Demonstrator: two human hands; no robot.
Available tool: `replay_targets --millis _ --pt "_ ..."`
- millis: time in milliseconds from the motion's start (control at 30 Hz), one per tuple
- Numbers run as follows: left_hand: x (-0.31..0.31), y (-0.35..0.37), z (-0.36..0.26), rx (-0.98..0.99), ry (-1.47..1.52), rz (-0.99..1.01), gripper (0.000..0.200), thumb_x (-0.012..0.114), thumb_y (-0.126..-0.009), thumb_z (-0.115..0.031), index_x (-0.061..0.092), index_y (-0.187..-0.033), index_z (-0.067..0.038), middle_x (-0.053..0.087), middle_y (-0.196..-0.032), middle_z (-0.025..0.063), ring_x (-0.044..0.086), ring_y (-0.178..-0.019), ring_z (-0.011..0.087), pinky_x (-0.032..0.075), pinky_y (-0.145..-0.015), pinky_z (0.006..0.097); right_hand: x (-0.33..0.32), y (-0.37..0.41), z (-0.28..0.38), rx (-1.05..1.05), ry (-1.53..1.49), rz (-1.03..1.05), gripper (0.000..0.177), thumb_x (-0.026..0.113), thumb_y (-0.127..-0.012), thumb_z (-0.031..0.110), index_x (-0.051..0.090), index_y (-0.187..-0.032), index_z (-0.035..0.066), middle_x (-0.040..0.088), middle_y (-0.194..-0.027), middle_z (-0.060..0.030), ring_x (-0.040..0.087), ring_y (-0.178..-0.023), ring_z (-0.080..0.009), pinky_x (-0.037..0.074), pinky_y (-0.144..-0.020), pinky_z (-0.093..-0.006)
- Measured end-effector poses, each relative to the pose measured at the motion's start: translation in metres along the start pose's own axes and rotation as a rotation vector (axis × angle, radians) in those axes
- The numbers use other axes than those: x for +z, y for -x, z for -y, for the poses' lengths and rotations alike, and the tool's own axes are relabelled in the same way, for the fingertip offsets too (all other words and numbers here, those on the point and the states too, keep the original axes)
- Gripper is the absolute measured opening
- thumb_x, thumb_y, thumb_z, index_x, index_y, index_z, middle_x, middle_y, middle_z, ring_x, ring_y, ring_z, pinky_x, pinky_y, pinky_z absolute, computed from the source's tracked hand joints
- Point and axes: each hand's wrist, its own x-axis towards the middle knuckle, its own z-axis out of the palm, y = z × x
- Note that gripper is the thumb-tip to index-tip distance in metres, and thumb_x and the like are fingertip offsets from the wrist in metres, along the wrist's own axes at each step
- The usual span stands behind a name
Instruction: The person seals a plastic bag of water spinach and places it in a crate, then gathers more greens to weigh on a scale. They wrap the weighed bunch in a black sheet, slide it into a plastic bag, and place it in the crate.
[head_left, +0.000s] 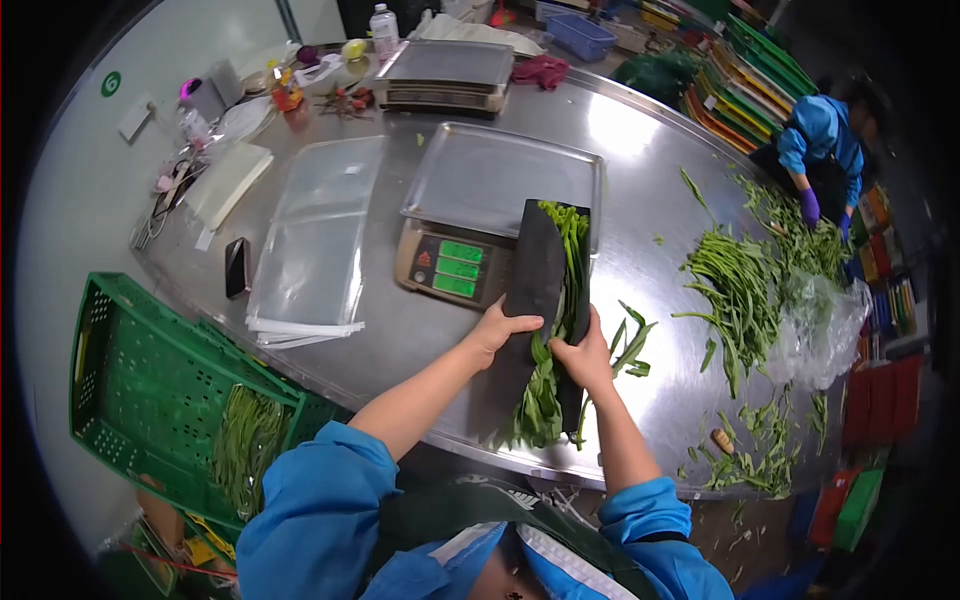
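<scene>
A bundle of long-stemmed leafy greens lies lengthwise inside a black folded sheet, stems at the far end and leaves hanging out toward me. My left hand is closed on the sheet's left side, its thumb on top. My right hand is closed round the right side, its thumb against the greens; its other fingers are hidden underneath. The sheet's far end overlaps the metal pan of a digital scale with lit green displays. Loose leaves lie right of my right hand.
Clear plastic bags and a phone lie left. A green crate holds packed greens. A second scale stands behind. Right, a heap of greens lies near a plastic bag; a co-worker with purple gloves handles greens.
</scene>
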Motion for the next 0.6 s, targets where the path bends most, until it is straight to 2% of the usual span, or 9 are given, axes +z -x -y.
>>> replay_targets --millis 67,100,167,233,300,367,400,467,600 --pt "-0.015 0.012 -0.006 0.067 0.074 -0.023 0.056 0.07 -0.071 -0.009 0.042 -0.119 -0.004 0.055 -0.109 0.0101 0.055 -0.098 0.0173 0.047 -0.082 0.033 0.003 0.006 0.015 -0.093 -0.268 0.298 0.097 0.075 -0.066 0.02 0.013 -0.138 0.0 0.041 -0.126 -0.0161 0.045 -0.114 -0.0256 0.039 -0.093 -0.034" --pt "-0.009 0.02 -0.007 0.175 0.04 -0.083 0.06 0.069 -0.073 -0.015 0.038 -0.123 -0.002 0.053 -0.113 0.0117 0.053 -0.102 0.0187 0.044 -0.086 0.0334 0.02 0.012 0.026 -0.405 0.028 0.239 0.109 0.079 -0.061 0.024 0.006 -0.138 0.0 0.031 -0.133 -0.0198 0.036 -0.122 -0.0303 0.033 -0.099 -0.0355" --pt "0.004 0.04 0.009 0.208 -0.031 -0.185 0.058 0.061 -0.083 -0.02 0.032 -0.13 -0.004 0.05 -0.117 0.0097 0.048 -0.11 0.0184 0.037 -0.095 0.0328 0.045 0.029 0.046 -0.353 0.523 0.064 0.117 0.082 -0.054 0.028 0.006 -0.138 -0.001 0.027 -0.134 -0.0229 0.031 -0.125 -0.0347 0.028 -0.103 -0.037" --pt "-0.001 0.075 0.015 0.058 0.062 -0.143 0.065 0.057 -0.086 -0.025 0.021 -0.136 -0.004 0.048 -0.119 0.0089 0.045 -0.112 0.0174 0.035 -0.096 0.0323 0.045 0.032 0.052 -0.346 0.471 0.135 0.115 0.081 -0.05 0.026 0.011 -0.137 -0.002 0.031 -0.13 -0.0251 0.035 -0.122 -0.0368 0.031 -0.101 -0.0384" --pt "-0.061 0.101 0.005 -0.188 -0.427 0.394 0.065 0.058 -0.086 -0.026 0.025 -0.138 -0.006 0.055 -0.113 0.0093 0.054 -0.101 0.0169 0.044 -0.085 0.0322 0.049 0.068 0.065 -0.194 0.484 0.257 0.11 0.078 -0.055 0.03 0.012 -0.136 -0.005 0.032 -0.128 -0.0261 0.037 -0.119 -0.0377 0.036 -0.098 -0.0388" --pt "-0.153 0.111 -0.028 -0.017 -0.949 0.115 0.026 0.062 -0.079 -0.017 0.064 -0.099 -0.001 0.067 -0.082 0.01 0.063 -0.076 0.0165 0.05 -0.072 0.0295 0.056 0.105 0.026 -0.039 0.527 0.341 0.111 0.078 -0.055 0.032 0.011 -0.138 -0.002 0.03 -0.129 -0.0273 0.037 -0.12 -0.0375 0.033 -0.1 -0.038" --pt "-0.2 0.113 -0.051 -0.058 -0.994 -0.254 0.023 0.062 -0.077 -0.016 0.066 -0.094 -0.001 0.067 -0.085 0.0109 0.064 -0.075 0.0182 0.05 -0.069 0.0299 0.068 0.124 0.008 -0.011 0.578 0.385 0.111 0.078 -0.056 0.034 0.011 -0.138 0.0 0.028 -0.131 -0.0279 0.035 -0.12 -0.0406 0.033 -0.101 -0.04" --pt "-0.33 0.118 -0.084 0.067 -1.161 -0.422 0.021 0.065 -0.072 -0.017 0.068 -0.088 -0.003 0.067 -0.08 0.0111 0.063 -0.073 0.0197 0.049 -0.067 0.0308 0.101 0.16 0.001 0.01 0.799 0.269 0.11 0.078 -0.053 0.033 0.015 -0.137 0.002 0.027 -0.132 -0.0278 0.039 -0.113 -0.0444 0.036 -0.096 -0.0441" --pt "-0.42 0.147 -0.102 0.596 -1.828 -0.364 0.017 0.069 -0.068 -0.021 0.067 -0.077 -0.006 0.065 -0.075 0.0091 0.061 -0.067 0.0205 0.047 -0.063 0.0319 0.151 0.176 0.013 0.014 0.875 0.023 0.109 0.078 -0.05 0.031 0.017 -0.137 0.004 0.027 -0.132 -0.0277 0.042 -0.108 -0.0439 0.038 -0.091 -0.0458"
